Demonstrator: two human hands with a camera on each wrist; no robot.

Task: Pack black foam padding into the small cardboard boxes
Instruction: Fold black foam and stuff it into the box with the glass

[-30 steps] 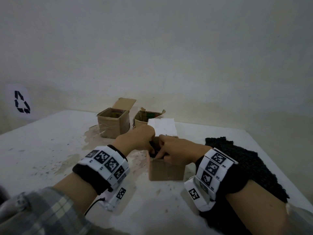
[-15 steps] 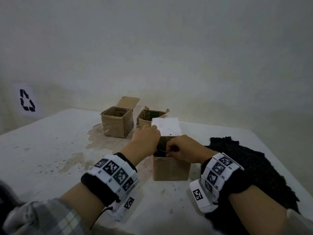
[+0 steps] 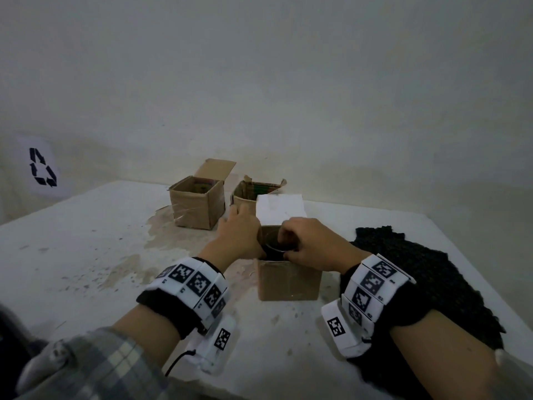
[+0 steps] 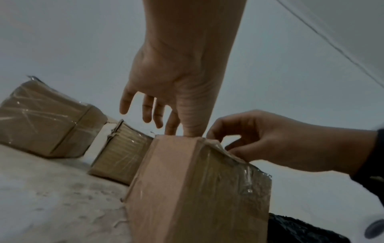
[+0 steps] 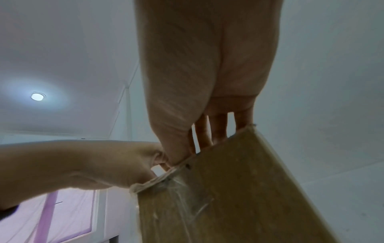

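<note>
A small open cardboard box (image 3: pixel 288 281) stands in front of me, its white lid flap (image 3: pixel 279 209) raised at the back. Dark black foam padding (image 3: pixel 271 243) shows inside it. My right hand (image 3: pixel 314 246) reaches into the opening from the right, its curled fingers on the foam. My left hand (image 3: pixel 239 235) is at the box's left rim; in the left wrist view its thumb (image 4: pixel 191 129) touches the top edge and the other fingers hang loose. A large sheet of black foam (image 3: pixel 427 278) lies on the table to the right.
Two more open cardboard boxes (image 3: pixel 197 206) (image 3: pixel 245 194) stand behind, near the wall. The white table (image 3: pixel 86 241) is stained. A recycling sign (image 3: pixel 43 167) hangs on the left wall. The table's right edge runs just past the foam sheet.
My left hand has drawn back from over the opening to the box's left rim. The right hand has gone deeper into the box. The lid flap shows more.
</note>
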